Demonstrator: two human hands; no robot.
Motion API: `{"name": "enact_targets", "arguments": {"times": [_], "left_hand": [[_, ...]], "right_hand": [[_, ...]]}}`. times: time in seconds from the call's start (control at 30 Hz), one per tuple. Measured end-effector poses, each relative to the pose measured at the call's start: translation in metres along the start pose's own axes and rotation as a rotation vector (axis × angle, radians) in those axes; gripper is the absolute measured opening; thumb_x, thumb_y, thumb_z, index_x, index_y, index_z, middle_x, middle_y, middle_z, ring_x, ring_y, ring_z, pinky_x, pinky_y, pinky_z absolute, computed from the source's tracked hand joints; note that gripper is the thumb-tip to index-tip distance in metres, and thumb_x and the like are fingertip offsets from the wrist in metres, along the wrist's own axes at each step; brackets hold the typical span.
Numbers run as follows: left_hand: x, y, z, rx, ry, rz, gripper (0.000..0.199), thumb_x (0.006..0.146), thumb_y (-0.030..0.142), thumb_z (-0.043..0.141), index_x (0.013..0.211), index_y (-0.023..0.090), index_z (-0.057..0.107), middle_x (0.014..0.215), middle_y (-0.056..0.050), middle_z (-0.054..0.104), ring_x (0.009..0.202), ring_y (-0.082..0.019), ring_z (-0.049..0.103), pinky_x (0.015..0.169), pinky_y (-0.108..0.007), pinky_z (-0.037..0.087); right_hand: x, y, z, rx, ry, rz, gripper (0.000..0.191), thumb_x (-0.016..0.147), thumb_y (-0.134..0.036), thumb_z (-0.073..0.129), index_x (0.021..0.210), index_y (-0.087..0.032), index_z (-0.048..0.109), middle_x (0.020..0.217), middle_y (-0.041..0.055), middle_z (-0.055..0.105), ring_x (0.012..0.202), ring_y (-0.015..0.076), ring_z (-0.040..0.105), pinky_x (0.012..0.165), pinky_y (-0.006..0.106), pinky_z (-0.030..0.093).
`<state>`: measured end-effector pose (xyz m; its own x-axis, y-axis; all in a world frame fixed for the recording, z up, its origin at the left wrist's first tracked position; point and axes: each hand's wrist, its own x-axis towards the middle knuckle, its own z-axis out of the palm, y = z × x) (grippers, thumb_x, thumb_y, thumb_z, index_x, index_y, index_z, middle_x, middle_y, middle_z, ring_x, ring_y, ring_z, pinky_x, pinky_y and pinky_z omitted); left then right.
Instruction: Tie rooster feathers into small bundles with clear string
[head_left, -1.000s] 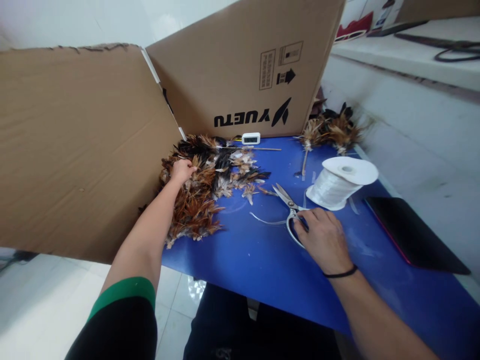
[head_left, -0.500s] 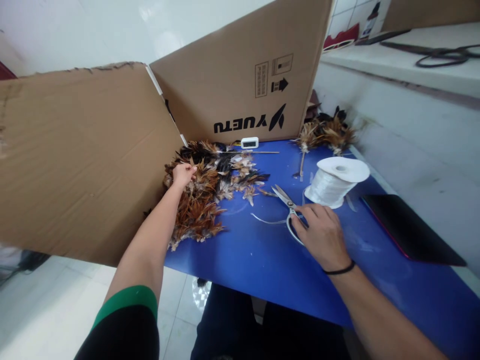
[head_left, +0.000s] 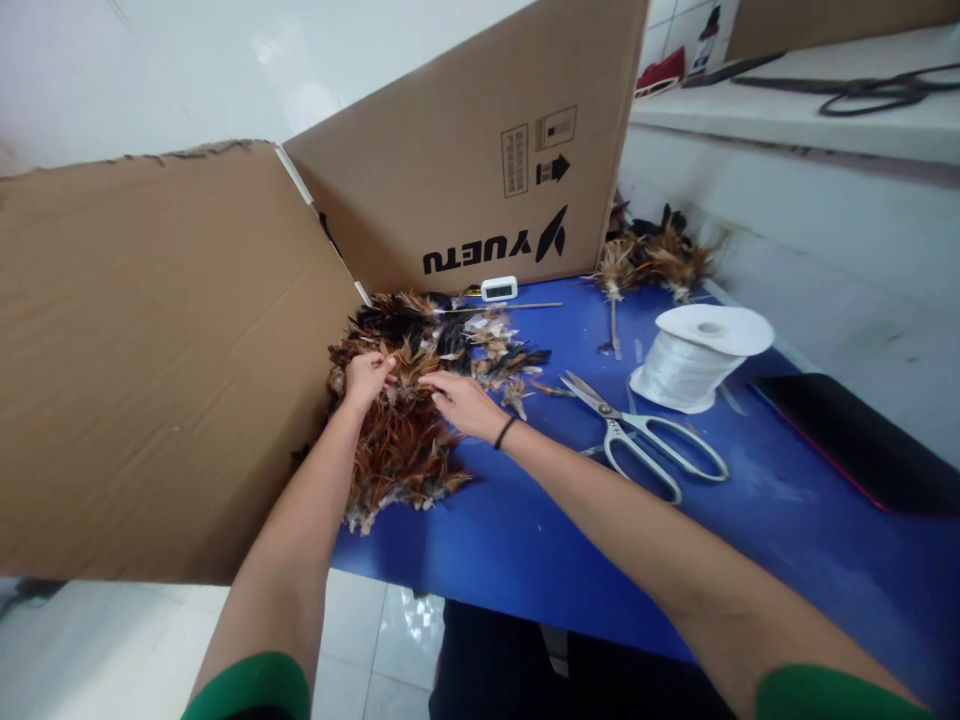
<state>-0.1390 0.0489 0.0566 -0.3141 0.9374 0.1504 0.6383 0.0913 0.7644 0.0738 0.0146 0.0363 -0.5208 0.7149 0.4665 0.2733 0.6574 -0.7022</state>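
A pile of brown, rust and black feathers [head_left: 405, 450] lies on the blue table [head_left: 525, 560] against the cardboard. My left hand [head_left: 369, 378] is over the pile with its fingers pinched together among the feathers; what they grip is too small to tell apart. Beside it, my right hand [head_left: 465, 402] reaches in from the right, its fingertips drawn together at the feathers. Whether anything is between those fingers cannot be made out. Metal scissors [head_left: 630, 430] with pale handles lie on the table, blades parted, to the right of my right hand.
Two cardboard panels [head_left: 450, 150] stand along the left and back. A white spool of ribbon [head_left: 694, 365], a dark flat tablet-like object [head_left: 862, 440] and a small white digital display [head_left: 499, 289] rest on the table. More feathers [head_left: 660, 255] lie at the back right, below a white ledge [head_left: 750, 120].
My right hand has let go of the scissors, leaving them on the table, and has moved left to the feathers beside my left hand. The left hand stays at the pile, still pinched.
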Motion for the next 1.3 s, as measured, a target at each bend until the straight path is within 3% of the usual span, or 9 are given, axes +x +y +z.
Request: {"name": "enact_targets", "arguments": {"times": [0.1,0.23,0.43,0.63,0.87,0.93,1.03,1.13,1.3], "left_hand": [[-0.001,-0.007,-0.001,-0.01,0.006,0.023,0.02,0.078,0.03,0.057,0.062,0.017,0.054,0.053,0.002,0.059,0.056,-0.015,0.065,0.048,-0.022,0.048],[-0.002,-0.014,-0.003,-0.032,0.016,0.036,0.02,0.079,0.029,0.056,0.064,0.017,0.053,0.056,0.002,0.059,0.055,-0.014,0.064,0.049,-0.022,0.049],[0.0,-0.021,0.001,-0.163,0.024,0.002,0.021,0.081,0.031,0.054,0.067,0.018,0.047,0.059,0.002,0.061,0.054,-0.012,0.065,0.046,-0.018,0.046],[-0.003,-0.011,-0.005,-0.313,0.078,-0.063,0.014,0.086,0.025,0.046,0.073,0.018,0.044,0.082,-0.003,0.07,0.061,-0.011,0.066,0.048,-0.019,0.046],[-0.014,0.003,-0.017,-0.375,0.053,-0.106,0.014,0.084,0.028,0.05,0.075,0.018,0.052,0.082,-0.003,0.07,0.067,-0.013,0.067,0.054,-0.023,0.048],[-0.019,0.009,-0.017,-0.432,0.02,-0.096,0.013,0.083,0.026,0.053,0.074,0.017,0.053,0.08,-0.003,0.07,0.062,-0.013,0.066,0.05,-0.022,0.045],[-0.026,0.02,-0.011,-0.478,-0.015,-0.062,0.014,0.081,0.025,0.057,0.07,0.016,0.053,0.07,-0.001,0.067,0.054,-0.012,0.063,0.043,-0.019,0.039],[-0.034,0.033,-0.001,-0.442,-0.023,-0.004,0.021,0.077,0.029,0.062,0.064,0.016,0.053,0.054,0.002,0.059,0.048,-0.011,0.059,0.04,-0.018,0.035],[-0.047,0.049,0.016,-0.396,-0.082,0.11,0.026,0.074,0.034,0.066,0.06,0.015,0.055,0.042,0.004,0.053,0.035,-0.007,0.044,0.036,-0.018,0.03]], "right_hand": [[0.036,0.01,0.031,-0.036,-0.009,0.024,0.049,0.081,-0.003,0.04,0.127,-0.013,0.054,0.126,0.0102,0.06,0.111,0.0162,0.056,0.099,0.031,0.041],[0.061,0.018,0.053,-0.225,-0.091,0.029,0.049,0.083,-0.005,0.039,0.13,-0.015,0.05,0.132,0.0082,0.056,0.116,0.0174,0.052,0.101,0.031,0.037],[0.066,0.031,0.065,-0.351,-0.18,0.076,0.027,0.084,-0.016,0.046,0.107,-0.015,0.06,0.113,0.0123,0.064,0.105,0.0252,0.053,0.087,0.037,0.042],[0.059,0.039,0.071,-0.386,-0.221,0.097,0.027,0.087,-0.019,0.048,0.111,-0.018,0.06,0.118,0.0116,0.062,0.111,0.0264,0.049,0.087,0.039,0.041],[0.061,0.032,0.05,-0.315,-0.099,0.087,0.03,0.089,-0.016,0.045,0.113,-0.019,0.062,0.118,0.0085,0.062,0.107,0.0195,0.053,0.093,0.032,0.039],[0.059,0.027,0.041,-0.203,0.033,0.098,0.029,0.089,-0.015,0.044,0.109,-0.018,0.064,0.112,0.0083,0.064,0.101,0.0179,0.056,0.092,0.031,0.04],[0.053,0.018,0.027,0.122,0.145,0.164,0.022,0.088,-0.026,0.049,0.09,-0.016,0.069,0.086,0.0045,0.068,0.079,0.0152,0.059,0.076,0.028,0.044],[0.045,0.004,0.015,0.413,0.077,0.236,0.024,0.083,-0.034,0.057,0.075,-0.014,0.067,0.066,0.0002,0.064,0.062,0.0115,0.055,0.062,0.024,0.043],[0.027,-0.012,-0.006,0.633,-0.012,0.443,0.018,0.08,-0.019,0.058,0.063,-0.014,0.062,0.056,-0.0011,0.062,0.045,0.0059,0.049,0.043,0.018,0.035]]}}
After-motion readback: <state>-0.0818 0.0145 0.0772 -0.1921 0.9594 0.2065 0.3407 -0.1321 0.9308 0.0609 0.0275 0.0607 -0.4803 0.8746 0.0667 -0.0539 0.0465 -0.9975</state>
